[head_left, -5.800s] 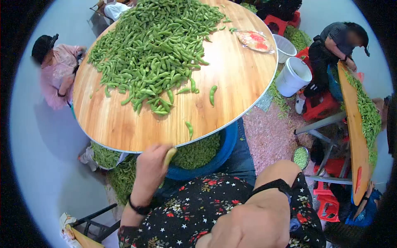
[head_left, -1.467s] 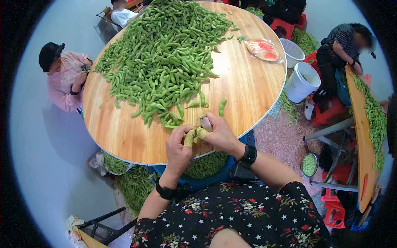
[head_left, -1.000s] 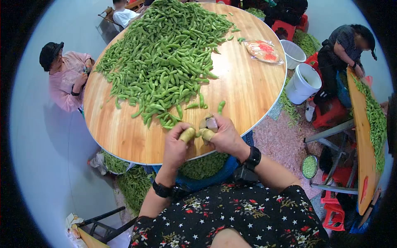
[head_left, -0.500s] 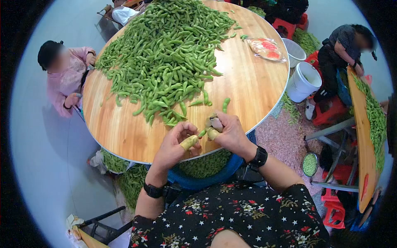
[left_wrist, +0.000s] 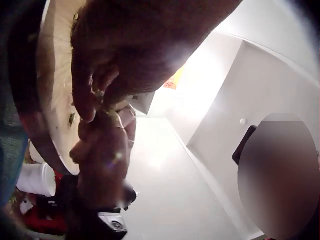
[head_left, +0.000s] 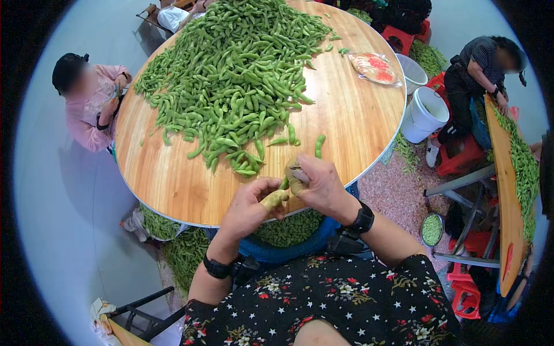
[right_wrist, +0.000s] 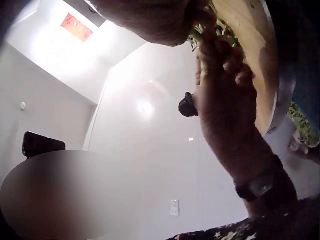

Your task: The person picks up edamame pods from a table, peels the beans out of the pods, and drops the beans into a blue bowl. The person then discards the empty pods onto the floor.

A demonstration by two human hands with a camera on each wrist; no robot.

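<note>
A green edamame pod (head_left: 284,183) is pinched between my two hands over the near edge of the round wooden table (head_left: 358,150). My left hand (head_left: 248,207) holds its lower end, with a yellowish cover on the thumb. The curled fingers of my right hand (head_left: 326,187) close on its upper end; they wear similar covers, and a greyish piece (head_left: 298,174) sits by the thumb. In the right wrist view, the left hand (right_wrist: 227,95) meets the right at the pod; fingers partly hide it. A big heap of edamame pods (head_left: 242,81) lies beyond.
Loose pods, one a single pod (head_left: 319,145), lie near the hands. Below the table edge stands a blue basin (head_left: 332,230) of shelled beans. A plastic-wrapped packet (head_left: 375,68) lies at right, beside a white bucket (head_left: 426,115). Other people sit around, one in pink (head_left: 89,104).
From 5.8 s ago, both hands have come together over the table edge. Over the last second, the pod has come into view between them and the left thumb has shifted toward the right hand.
</note>
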